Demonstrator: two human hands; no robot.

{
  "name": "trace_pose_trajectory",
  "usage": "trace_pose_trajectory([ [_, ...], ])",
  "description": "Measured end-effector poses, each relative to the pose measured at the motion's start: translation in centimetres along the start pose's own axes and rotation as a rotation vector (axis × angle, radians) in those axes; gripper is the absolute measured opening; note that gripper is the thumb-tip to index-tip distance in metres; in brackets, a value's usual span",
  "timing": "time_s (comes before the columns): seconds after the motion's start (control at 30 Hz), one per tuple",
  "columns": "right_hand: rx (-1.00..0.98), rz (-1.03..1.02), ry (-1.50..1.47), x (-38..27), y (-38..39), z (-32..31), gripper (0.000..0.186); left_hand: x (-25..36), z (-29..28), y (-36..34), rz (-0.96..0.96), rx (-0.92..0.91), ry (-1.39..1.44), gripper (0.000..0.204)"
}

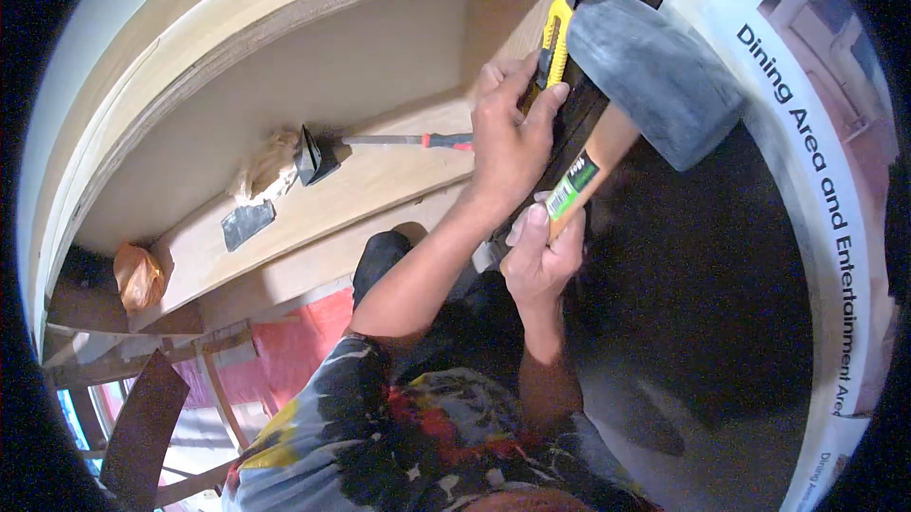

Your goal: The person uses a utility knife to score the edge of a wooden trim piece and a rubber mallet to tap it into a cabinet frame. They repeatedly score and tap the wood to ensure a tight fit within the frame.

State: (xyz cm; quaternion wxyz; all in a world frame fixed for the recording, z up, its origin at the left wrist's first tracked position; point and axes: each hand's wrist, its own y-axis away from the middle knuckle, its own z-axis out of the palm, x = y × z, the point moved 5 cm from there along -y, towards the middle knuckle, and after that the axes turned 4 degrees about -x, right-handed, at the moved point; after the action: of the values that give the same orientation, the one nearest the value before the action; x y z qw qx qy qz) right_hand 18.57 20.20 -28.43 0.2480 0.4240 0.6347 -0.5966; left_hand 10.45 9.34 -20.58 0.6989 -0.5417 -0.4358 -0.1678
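Note:
My left hand [510, 137] is raised at the end of a curved wooden frame, closed around a yellow and black utility knife [559, 23]. The knife's blade is out and points up along the joint between the pale frame and a dark panel. Lower and to the right, my right hand [543, 251] grips the wooden handle of a rubber mallet [655, 75]. Its big dark head, dusted grey, is close beside the knife and covers part of the panel behind.
On the pale wooden shelf [380, 180] lie a long-shafted tool with a red-and-black handle [446, 140], dark sheet pieces [249, 224] and a crumpled tan heap [268, 168]. An orange plastic bag [139, 277] sits at the left end. A printed panel [816, 161] curves along the right.

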Motion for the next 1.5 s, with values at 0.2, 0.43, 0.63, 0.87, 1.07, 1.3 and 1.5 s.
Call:
trace_pose_trajectory([
  [0.2,0.030,-0.090,0.017,-0.6,-2.0,0.6,0.022,0.6,-0.3,-0.2,-0.023,-0.025,0.009,0.040],
  [0.43,0.011,-0.121,0.005,1.5,-2.0,0.0,0.020,0.8,-0.5,-0.2,-0.002,-0.035,-0.014,0.040],
  [0.63,-0.048,-0.131,0.166,1.0,-3.5,0.1,0.018,0.6,-0.6,-0.2,0.014,-0.013,0.004,0.039],
  [0.87,-0.025,-0.100,0.195,1.7,-3.2,0.3,0.016,0.8,-0.7,-0.4,-0.008,-0.036,0.017,0.039],
  [1.07,-0.056,-0.065,0.237,1.0,-3.8,0.0,0.017,0.9,-0.9,-0.7,-0.028,-0.078,0.020,0.038],
  [1.3,-0.046,-0.100,0.098,1.9,-3.1,-0.7,0.020,1.0,-0.8,-0.8,-0.010,-0.081,-0.009,0.038],
  [1.5,-0.085,-0.079,0.261,1.3,-3.7,0.3,0.021,1.3,-1.1,-0.8,-0.036,-0.077,-0.008,0.040],
])
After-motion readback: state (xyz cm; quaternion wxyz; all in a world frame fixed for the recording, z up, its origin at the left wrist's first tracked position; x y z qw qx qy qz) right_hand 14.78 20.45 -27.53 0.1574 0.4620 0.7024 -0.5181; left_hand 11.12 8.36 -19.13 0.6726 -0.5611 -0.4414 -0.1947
